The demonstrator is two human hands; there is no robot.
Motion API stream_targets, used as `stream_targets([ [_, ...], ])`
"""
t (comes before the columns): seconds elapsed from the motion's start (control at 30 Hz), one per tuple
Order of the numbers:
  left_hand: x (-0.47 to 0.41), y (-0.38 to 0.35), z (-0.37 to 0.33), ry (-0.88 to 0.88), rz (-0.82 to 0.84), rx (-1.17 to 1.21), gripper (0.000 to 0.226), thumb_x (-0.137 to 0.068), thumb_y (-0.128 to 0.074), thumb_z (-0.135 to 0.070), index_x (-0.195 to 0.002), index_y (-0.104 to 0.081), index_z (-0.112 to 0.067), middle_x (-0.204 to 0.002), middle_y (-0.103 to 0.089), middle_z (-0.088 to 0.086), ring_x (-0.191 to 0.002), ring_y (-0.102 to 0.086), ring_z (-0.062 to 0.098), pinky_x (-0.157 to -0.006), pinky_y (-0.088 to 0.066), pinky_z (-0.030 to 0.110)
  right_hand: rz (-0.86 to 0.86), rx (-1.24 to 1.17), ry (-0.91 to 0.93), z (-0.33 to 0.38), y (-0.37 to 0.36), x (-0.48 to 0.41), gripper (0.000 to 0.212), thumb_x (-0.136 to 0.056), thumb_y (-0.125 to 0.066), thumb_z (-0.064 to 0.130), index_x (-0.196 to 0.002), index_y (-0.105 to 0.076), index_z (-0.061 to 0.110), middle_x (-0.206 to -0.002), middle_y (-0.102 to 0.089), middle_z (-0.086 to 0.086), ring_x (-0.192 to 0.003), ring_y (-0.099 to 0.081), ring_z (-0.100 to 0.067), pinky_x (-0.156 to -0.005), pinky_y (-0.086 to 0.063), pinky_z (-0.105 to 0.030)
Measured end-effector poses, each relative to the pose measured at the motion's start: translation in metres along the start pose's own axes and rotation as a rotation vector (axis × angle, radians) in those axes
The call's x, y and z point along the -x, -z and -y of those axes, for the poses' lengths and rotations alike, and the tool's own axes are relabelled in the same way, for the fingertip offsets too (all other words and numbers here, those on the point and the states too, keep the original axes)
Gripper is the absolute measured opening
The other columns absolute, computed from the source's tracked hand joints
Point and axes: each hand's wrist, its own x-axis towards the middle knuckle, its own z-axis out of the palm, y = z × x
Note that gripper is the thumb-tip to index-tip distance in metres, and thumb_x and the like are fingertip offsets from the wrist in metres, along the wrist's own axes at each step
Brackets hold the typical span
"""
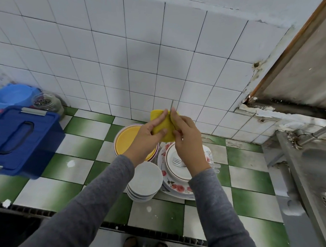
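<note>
My left hand (149, 137) grips a yellow cloth (165, 126) above the green-and-white tiled counter. My right hand (187, 142) holds a thin metal utensil (171, 106) whose tip sticks up out of the cloth; the rest of it is hidden by the cloth and my fingers. Both hands meet over a yellow plate (127, 142) and a stack of floral plates (175, 186) topped by a white bowl (172, 162) that holds a fork (177, 161). A stack of small white plates (145, 182) sits in front.
A blue plastic box (20, 140) with a lid stands at the left, with a blue bowl (11, 95) and a glass jar (48, 102) behind it. A steel sink (317, 172) lies at the right. A white tiled wall (124, 53) backs the counter.
</note>
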Motion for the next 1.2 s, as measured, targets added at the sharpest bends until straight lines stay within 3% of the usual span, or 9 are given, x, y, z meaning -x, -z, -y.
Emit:
stream_targets([
  [0.2,-0.004,0.005,0.003,0.013,0.000,0.016,0.052,-0.098,-0.056,-0.005,-0.135,-0.050,-0.041,-0.140,-0.056,-0.005,-0.128,-0.054,0.018,-0.109,-0.045,0.045,0.046,0.020,0.007,0.000,0.000,0.000,0.065,-0.089,-0.052,-0.017,-0.143,-0.053,0.019,-0.133,-0.044,-0.018,-0.096,-0.046,-0.019,-0.083,-0.037,0.001],
  [0.33,-0.006,0.009,0.001,0.016,0.013,0.029,0.051,-0.098,-0.057,-0.006,-0.132,-0.052,-0.043,-0.138,-0.057,-0.004,-0.127,-0.055,0.019,-0.108,-0.046,0.046,0.079,0.073,-0.002,0.003,0.002,-0.002,0.068,-0.089,-0.053,-0.016,-0.146,-0.050,0.022,-0.134,-0.041,-0.017,-0.097,-0.045,-0.020,-0.084,-0.042,-0.018],
  [0.53,-0.007,0.013,-0.002,0.012,0.020,0.085,0.053,-0.098,-0.055,-0.001,-0.133,-0.050,-0.041,-0.128,-0.058,-0.018,-0.120,-0.057,0.011,-0.105,-0.049,0.039,0.123,0.113,-0.048,0.001,0.007,-0.008,0.068,-0.091,-0.052,-0.016,-0.143,-0.053,0.029,-0.120,-0.041,-0.013,-0.091,-0.046,-0.021,-0.078,-0.043,-0.022],
  [0.67,-0.010,0.018,-0.002,0.011,-0.006,0.203,0.055,-0.097,-0.054,0.002,-0.134,-0.053,-0.038,-0.133,-0.054,-0.015,-0.121,-0.057,0.013,-0.099,-0.052,0.034,0.155,0.083,-0.090,-0.008,0.012,-0.006,0.065,-0.090,-0.050,-0.017,-0.143,-0.053,0.021,-0.099,-0.048,-0.016,-0.084,-0.044,-0.021,-0.074,-0.034,-0.004],
  [0.77,-0.009,0.019,-0.003,-0.004,-0.005,0.219,0.055,-0.097,-0.054,0.002,-0.135,-0.052,-0.038,-0.134,-0.052,-0.017,-0.121,-0.056,0.011,-0.099,-0.052,0.033,0.178,0.050,-0.132,-0.009,0.013,-0.006,0.060,-0.094,-0.050,-0.013,-0.143,-0.053,0.021,-0.087,-0.049,-0.011,-0.077,-0.043,-0.019,-0.070,-0.033,-0.001],
  [0.93,-0.008,0.015,-0.003,0.005,0.027,0.187,0.055,-0.097,-0.053,0.003,-0.133,-0.053,-0.039,-0.130,-0.054,-0.021,-0.116,-0.059,0.007,-0.100,-0.052,0.033,0.184,-0.153,-0.252,-0.007,0.013,-0.010,0.058,-0.094,-0.059,-0.005,-0.140,-0.056,0.031,-0.084,-0.053,0.000,-0.068,-0.043,-0.008,-0.069,-0.039,-0.008],
  [1.1,-0.010,0.019,-0.005,0.005,0.015,0.233,0.054,-0.097,-0.053,0.004,-0.134,-0.054,-0.035,-0.130,-0.057,-0.019,-0.110,-0.064,0.006,-0.093,-0.055,0.030,0.215,-0.555,-0.378,-0.011,0.015,-0.006,0.058,-0.090,-0.066,-0.006,-0.124,-0.062,0.041,-0.084,-0.047,-0.006,-0.077,-0.042,-0.019,-0.081,-0.049,-0.028],
  [1.2,-0.008,0.016,-0.004,-0.004,0.044,0.207,0.054,-0.097,-0.053,0.004,-0.134,-0.054,-0.037,-0.136,-0.055,-0.015,-0.115,-0.061,0.008,-0.099,-0.052,0.033,0.200,-0.675,-0.421,-0.010,0.014,-0.007,0.055,-0.088,-0.067,-0.007,-0.124,-0.062,0.035,-0.079,-0.051,-0.004,-0.079,-0.048,-0.019,-0.087,-0.053,-0.031],
])
